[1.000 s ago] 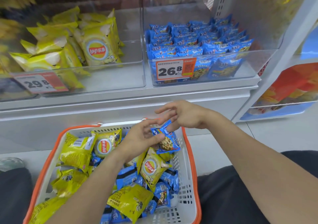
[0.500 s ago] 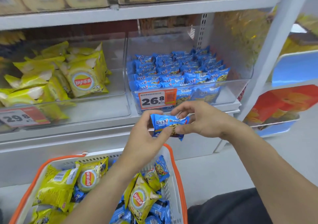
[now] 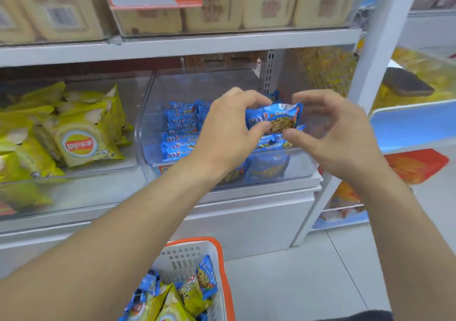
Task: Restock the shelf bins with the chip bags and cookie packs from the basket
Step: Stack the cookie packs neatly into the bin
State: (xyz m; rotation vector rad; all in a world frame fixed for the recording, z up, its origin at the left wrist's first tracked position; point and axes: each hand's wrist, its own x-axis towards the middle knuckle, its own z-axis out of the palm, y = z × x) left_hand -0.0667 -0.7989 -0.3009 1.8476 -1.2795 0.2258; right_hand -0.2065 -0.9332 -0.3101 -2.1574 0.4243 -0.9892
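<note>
Head view: I judge the small blue foil-wrapped cookie pack point(image 3: 274, 119) light, crinkly and crush-prone, so my left hand point(image 3: 228, 128) and right hand point(image 3: 338, 133) pinch its ends gently above the clear plastic shelf bin point(image 3: 148, 133).

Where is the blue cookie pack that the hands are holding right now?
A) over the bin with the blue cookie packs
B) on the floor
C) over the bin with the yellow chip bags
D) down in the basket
A: the left hand and right hand hold the blue cookie pack over the clear bin of matching blue packs.
</note>
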